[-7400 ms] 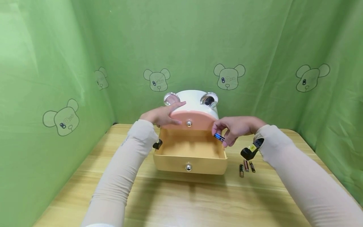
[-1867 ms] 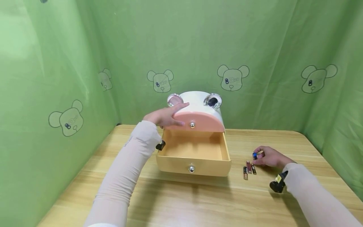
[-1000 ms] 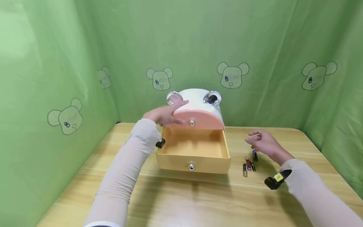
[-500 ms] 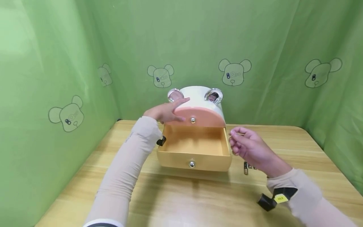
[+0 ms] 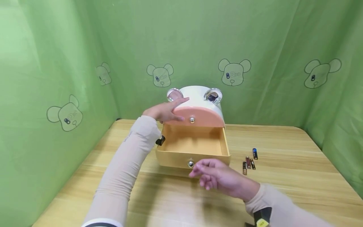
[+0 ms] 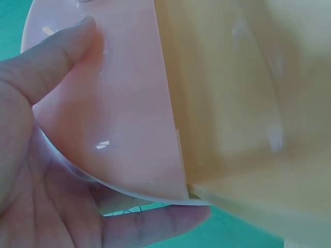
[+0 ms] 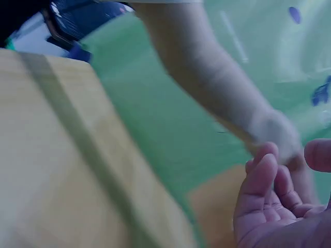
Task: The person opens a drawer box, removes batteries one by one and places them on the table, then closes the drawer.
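Note:
A small frog-shaped drawer box (image 5: 195,97), white on top with a pink upper drawer front (image 5: 204,117), stands at the back of the table. Its yellow lower drawer (image 5: 173,159) is pulled out, and nothing lies on the visible floor inside. My left hand (image 5: 165,112) grips the box's left side, thumb on the pink front and fingers round the outer side, as the left wrist view shows. My right hand (image 5: 219,176), fingers loosely bent and holding nothing, hovers before the lower drawer near its silver knob (image 5: 191,164).
Several batteries lie on the table to the right of the drawer: a blue-and-black battery (image 5: 255,154) farther back, with a dark red battery (image 5: 248,162) and smaller ones nearer. Green curtains (image 5: 255,37) enclose the table at the back and sides.
My right hand held the blue battery by the drawer, laid it beside the others on the right, then moved left and nearer to the lower knob. My left hand keeps its grip.

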Motion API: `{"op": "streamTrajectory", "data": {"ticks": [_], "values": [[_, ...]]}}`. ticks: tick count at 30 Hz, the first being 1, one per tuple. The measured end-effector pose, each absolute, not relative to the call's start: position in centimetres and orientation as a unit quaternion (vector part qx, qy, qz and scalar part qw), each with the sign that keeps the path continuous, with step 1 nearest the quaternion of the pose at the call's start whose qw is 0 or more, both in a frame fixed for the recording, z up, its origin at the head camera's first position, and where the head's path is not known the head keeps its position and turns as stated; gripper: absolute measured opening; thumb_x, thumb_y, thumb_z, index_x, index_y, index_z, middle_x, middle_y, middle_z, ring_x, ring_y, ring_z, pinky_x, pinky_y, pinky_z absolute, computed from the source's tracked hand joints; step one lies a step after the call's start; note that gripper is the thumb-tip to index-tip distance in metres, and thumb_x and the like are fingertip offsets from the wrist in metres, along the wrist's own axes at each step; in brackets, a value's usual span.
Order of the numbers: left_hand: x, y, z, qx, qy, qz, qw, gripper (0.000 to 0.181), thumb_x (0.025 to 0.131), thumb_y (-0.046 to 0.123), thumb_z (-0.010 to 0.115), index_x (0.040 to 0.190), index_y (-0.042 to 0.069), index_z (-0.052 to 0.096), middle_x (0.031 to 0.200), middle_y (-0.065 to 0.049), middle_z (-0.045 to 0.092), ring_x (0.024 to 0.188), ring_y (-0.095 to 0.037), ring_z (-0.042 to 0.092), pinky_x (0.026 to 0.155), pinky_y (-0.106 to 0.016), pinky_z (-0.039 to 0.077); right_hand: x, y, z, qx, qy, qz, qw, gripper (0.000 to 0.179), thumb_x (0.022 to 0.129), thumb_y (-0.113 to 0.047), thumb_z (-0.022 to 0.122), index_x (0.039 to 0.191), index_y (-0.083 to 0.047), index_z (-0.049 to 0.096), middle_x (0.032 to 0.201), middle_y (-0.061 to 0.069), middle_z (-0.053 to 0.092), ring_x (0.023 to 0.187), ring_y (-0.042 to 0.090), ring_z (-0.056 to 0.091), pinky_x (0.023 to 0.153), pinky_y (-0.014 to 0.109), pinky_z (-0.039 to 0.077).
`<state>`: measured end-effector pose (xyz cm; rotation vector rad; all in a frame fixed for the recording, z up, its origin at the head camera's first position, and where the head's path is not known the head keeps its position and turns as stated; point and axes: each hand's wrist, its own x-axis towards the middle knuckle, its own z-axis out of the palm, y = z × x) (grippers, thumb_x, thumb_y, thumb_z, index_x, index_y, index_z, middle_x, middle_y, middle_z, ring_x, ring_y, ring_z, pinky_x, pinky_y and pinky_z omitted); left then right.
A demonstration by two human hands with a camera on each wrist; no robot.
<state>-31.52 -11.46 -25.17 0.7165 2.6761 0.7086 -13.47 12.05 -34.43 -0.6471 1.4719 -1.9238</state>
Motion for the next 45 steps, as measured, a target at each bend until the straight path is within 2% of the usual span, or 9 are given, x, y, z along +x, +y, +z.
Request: {"op": "streamTrajectory", "data": {"ticks": [4,8,12,16,21,25,28,35,45], "values": [[-31.5,-11.4,-25.1,0.249,0.926,0.244,0.143,0.088,0.088,0.041,0.069,0.149,0.056,0.006,0.162,-0.007,0.008,0.069,-0.017,0.053,0.064,-0.04,0.052,-13.2,10.6,-36.2,-0.177,0.552,-0.733,0.357,0.033,0.1,-0.027,0.054,0.116,0.002,0.052,0.104,0.009,0.068,0.069,0.005,0.061,0.058,0.016,0.05],[-31.6,-11.3,-25.1,0.246,0.926,0.247,0.145,0.089,0.088,0.041,0.069,0.149,0.056,0.006,0.162,-0.007,0.008,0.063,-0.017,0.048,0.062,-0.039,0.051,-13.6,9.3,-37.3,-0.132,0.544,-0.745,0.362,0.034,0.102,-0.033,0.049,0.114,-0.002,0.053,0.098,0.005,0.069,0.066,0.005,0.06,0.056,0.017,0.048],[-31.6,-11.3,-25.1,0.25,0.93,0.233,0.136,0.089,0.088,0.043,0.069,0.15,0.054,0.007,0.162,-0.006,0.009,0.095,-0.025,0.058,0.078,-0.044,0.051,-14.1,8.4,-37.7,-0.093,0.525,-0.771,0.348,0.037,0.103,-0.04,0.044,0.108,-0.004,0.055,0.094,0.004,0.07,0.064,0.005,0.059,0.055,0.017,0.048],[-31.5,-11.4,-25.1,0.253,0.933,0.22,0.131,0.088,0.088,0.045,0.067,0.151,0.053,0.006,0.162,-0.005,0.008,0.129,-0.033,0.042,0.099,-0.052,0.041,-14.3,8.2,-38.0,-0.068,0.499,-0.793,0.343,0.041,0.104,-0.041,0.039,0.103,-0.005,0.057,0.089,0.003,0.071,0.061,0.005,0.059,0.053,0.017,0.048],[-31.5,-11.4,-25.0,0.253,0.933,0.216,0.135,0.081,0.091,0.049,0.061,0.15,0.053,0.006,0.162,-0.003,0.005,0.141,-0.036,0.024,0.11,-0.057,0.024,-14.4,8.1,-38.1,-0.061,0.499,-0.797,0.334,0.04,0.105,-0.039,0.038,0.103,-0.004,0.057,0.088,0.004,0.071,0.061,0.005,0.058,0.052,0.017,0.048],[-31.5,-11.4,-24.9,0.249,0.927,0.232,0.158,0.076,0.093,0.053,0.055,0.149,0.055,0.005,0.163,-0.001,0.0,0.132,-0.038,0.038,0.092,-0.054,0.046,-14.5,8.2,-38.1,-0.06,0.499,-0.798,0.333,0.039,0.105,-0.037,0.038,0.102,-0.004,0.058,0.087,0.003,0.07,0.061,0.005,0.058,0.053,0.017,0.048],[-31.5,-11.4,-24.7,0.237,0.92,0.253,0.181,0.075,0.094,0.052,0.055,0.149,0.057,0.004,0.163,0.0,-0.004,0.127,-0.038,0.042,0.071,-0.047,0.054,-14.7,8.4,-38.1,-0.061,0.496,-0.799,0.334,0.038,0.105,-0.036,0.037,0.101,-0.005,0.058,0.085,0.003,0.07,0.061,0.006,0.059,0.054,0.017,0.048],[-31.7,-11.6,-24.5,0.221,0.916,0.267,0.202,0.076,0.093,0.053,0.055,0.148,0.058,0.003,0.162,0.003,-0.007,0.136,-0.041,0.03,0.07,-0.048,0.055,-15.4,8.4,-38.0,-0.049,0.498,-0.805,0.318,0.038,0.105,-0.036,0.037,0.103,-0.004,0.058,0.087,0.003,0.07,0.062,0.006,0.058,0.055,0.018,0.048],[-31.5,-11.6,-24.6,0.233,0.909,0.276,0.207,0.077,0.093,0.052,0.057,0.148,0.057,0.003,0.162,0.003,-0.007,0.123,-0.038,0.045,0.067,-0.046,0.056,-17.7,8.1,-38.5,-0.037,0.484,-0.825,0.292,0.038,0.105,-0.036,0.038,0.099,-0.006,0.06,0.085,0.002,0.07,0.062,0.008,0.057,0.054,0.018,0.045]]}}
